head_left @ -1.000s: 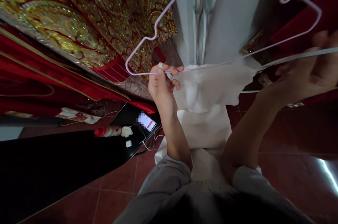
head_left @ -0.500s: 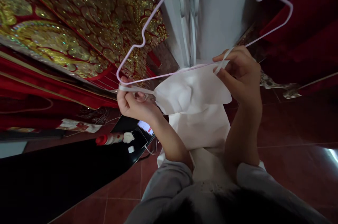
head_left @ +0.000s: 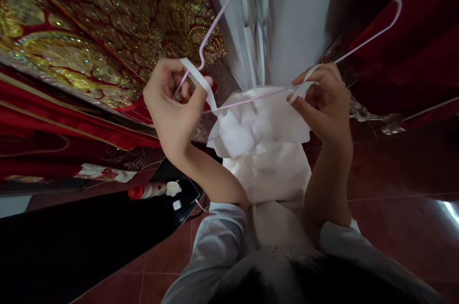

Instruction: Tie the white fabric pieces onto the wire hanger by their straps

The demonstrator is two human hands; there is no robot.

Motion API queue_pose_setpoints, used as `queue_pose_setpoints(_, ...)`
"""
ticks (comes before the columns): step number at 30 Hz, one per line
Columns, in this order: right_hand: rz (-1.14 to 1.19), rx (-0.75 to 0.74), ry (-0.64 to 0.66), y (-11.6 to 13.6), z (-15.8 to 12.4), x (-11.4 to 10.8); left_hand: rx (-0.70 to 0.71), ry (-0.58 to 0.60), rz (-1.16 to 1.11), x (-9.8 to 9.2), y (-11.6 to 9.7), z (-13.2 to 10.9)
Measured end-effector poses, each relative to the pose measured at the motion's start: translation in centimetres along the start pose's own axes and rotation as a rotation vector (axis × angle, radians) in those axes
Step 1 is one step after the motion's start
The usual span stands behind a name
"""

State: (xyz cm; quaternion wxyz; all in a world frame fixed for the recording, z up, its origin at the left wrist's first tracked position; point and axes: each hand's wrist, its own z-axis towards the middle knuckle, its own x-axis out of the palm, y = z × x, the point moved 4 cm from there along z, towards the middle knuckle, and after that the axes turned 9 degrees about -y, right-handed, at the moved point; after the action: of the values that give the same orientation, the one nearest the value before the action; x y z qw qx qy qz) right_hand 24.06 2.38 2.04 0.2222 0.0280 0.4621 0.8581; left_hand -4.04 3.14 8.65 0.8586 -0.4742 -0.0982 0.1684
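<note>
A lilac clothes hanger (head_left: pixel 226 4) spans the upper middle of the view. Below its bottom bar hangs a white garment (head_left: pixel 267 127) with narrow straps. My left hand (head_left: pixel 170 115) is curled around the hanger's left corner, with a white strap (head_left: pixel 198 78) stretched over its fingertips and thumb. Across the view, my right hand (head_left: pixel 324 103) pinches the other white strap (head_left: pixel 304 90) between thumb and fingers, beside the bottom bar. The fingers of my left hand partly hide the hanger's left corner.
Red costumes with gold sequins (head_left: pixel 118 22) fill the left side; dark red cloth (head_left: pixel 405 50) hangs at right. On a black tabletop (head_left: pixel 89 237) at lower left are a red-capped bottle (head_left: pixel 150 190), a small white case (head_left: pixel 177 205) and a phone (head_left: pixel 189 190). Red tiles (head_left: pixel 387 227) cover the floor.
My left hand has moved up and around the hanger's left corner, drawing its strap upward with it. My right hand has stayed nearly in place. The phone's lit screen is now mostly covered by my left forearm.
</note>
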Motion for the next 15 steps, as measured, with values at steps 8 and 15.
queue_pose_setpoints(8, 0.009, -0.024, 0.012, -0.1, -0.2, 0.2, -0.012, -0.222, -0.122, 0.3, 1.2, 0.3)
queue_pose_setpoints(15, 0.064, -0.083, 0.023, 0.8, -0.9, 1.4, -0.294, -0.421, -0.493, 3.1, 6.6, -4.8)
